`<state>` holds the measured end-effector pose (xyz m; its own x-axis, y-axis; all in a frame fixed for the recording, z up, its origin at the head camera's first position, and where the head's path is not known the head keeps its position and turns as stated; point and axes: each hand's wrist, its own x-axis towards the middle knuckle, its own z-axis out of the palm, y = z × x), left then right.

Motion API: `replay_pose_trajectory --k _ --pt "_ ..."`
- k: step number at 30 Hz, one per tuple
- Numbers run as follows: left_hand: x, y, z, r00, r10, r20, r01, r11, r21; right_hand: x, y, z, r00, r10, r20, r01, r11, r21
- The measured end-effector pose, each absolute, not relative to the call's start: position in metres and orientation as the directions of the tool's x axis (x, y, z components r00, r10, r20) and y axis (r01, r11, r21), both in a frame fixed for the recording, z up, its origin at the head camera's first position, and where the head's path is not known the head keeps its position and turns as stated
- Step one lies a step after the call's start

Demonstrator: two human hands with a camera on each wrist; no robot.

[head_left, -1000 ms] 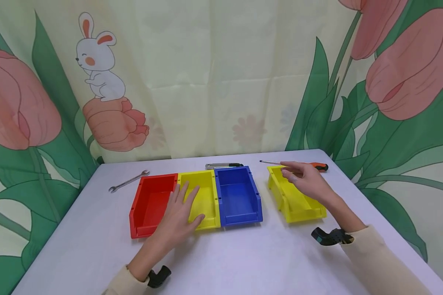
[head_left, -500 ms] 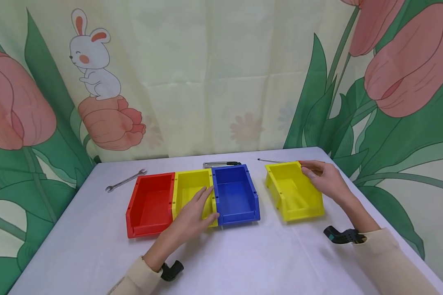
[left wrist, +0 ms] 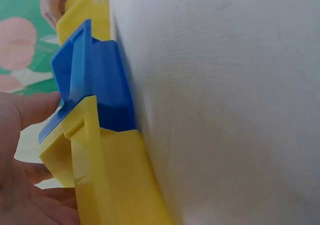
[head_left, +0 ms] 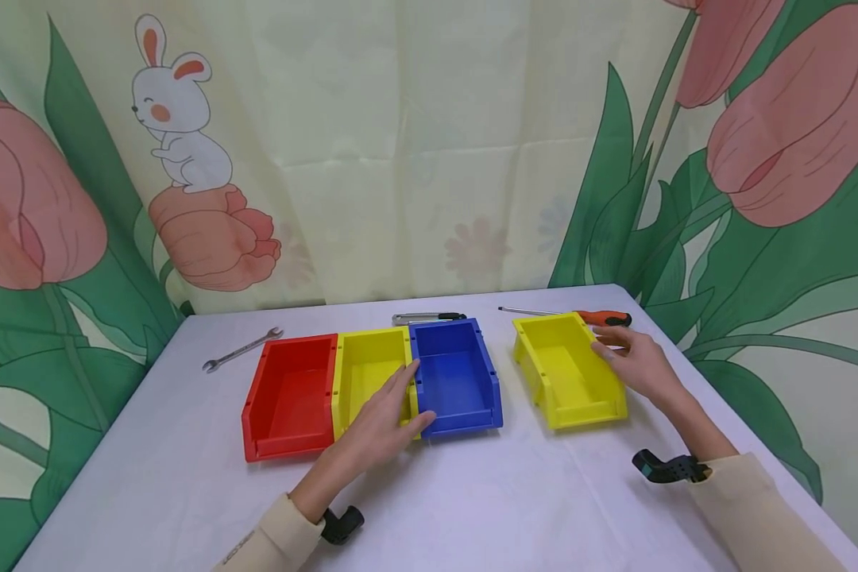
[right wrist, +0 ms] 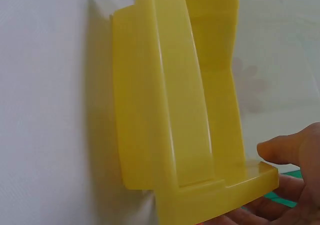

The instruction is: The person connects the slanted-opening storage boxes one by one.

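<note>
In the head view a red bin, a yellow bin and a blue bin stand side by side. My left hand lies over the yellow one, fingers fairly straight along the wall it shares with the blue bin. In the left wrist view the thumb is right at the blue bin's rim. A second yellow bin stands apart on the right. My right hand holds its right wall, thumb on the inner side and fingers outside, partly hidden behind the wall.
Behind the bins lie a utility knife and a screwdriver with an orange and black handle. An open-ended wrench lies at the left. A printed curtain hangs behind the white-covered table.
My left hand has moved right, from over the yellow bin's middle to its wall beside the blue bin. My right hand has come down from above the separate yellow bin to its right wall.
</note>
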<state>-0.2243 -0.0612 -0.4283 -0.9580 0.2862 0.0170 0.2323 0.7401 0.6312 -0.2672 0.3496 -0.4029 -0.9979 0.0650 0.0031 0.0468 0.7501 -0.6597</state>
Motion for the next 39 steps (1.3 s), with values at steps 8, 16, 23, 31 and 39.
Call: replay_pose_trajectory --k 8,16,23,31,39 --pt "-0.223 -0.059 -0.429 -0.964 0.265 0.017 0.217 0.746 0.630 -0.265 0.344 -0.409 -0.991 0.096 -0.089 0.131 0.745 -0.654" --pt "-0.221 -0.059 -0.428 -0.964 0.262 0.038 0.231 0.762 0.605 -0.262 0.344 -0.414 -0.991 0.100 -0.092 0.135 0.781 -0.609" --pt "-0.218 -0.060 -0.428 -0.960 0.277 0.045 0.247 0.756 0.607 -0.260 0.341 -0.414 -0.993 0.105 -0.044 0.111 0.799 -0.591" --pt "-0.217 -0.062 -0.428 -0.950 0.310 0.022 0.262 0.759 0.597 -0.262 0.335 -0.412 -0.990 0.125 -0.063 0.137 0.774 -0.619" --pt "-0.217 -0.063 -0.428 -0.949 0.315 0.012 0.261 0.764 0.590 -0.263 0.314 -0.398 -0.989 0.145 0.002 0.111 0.772 -0.626"
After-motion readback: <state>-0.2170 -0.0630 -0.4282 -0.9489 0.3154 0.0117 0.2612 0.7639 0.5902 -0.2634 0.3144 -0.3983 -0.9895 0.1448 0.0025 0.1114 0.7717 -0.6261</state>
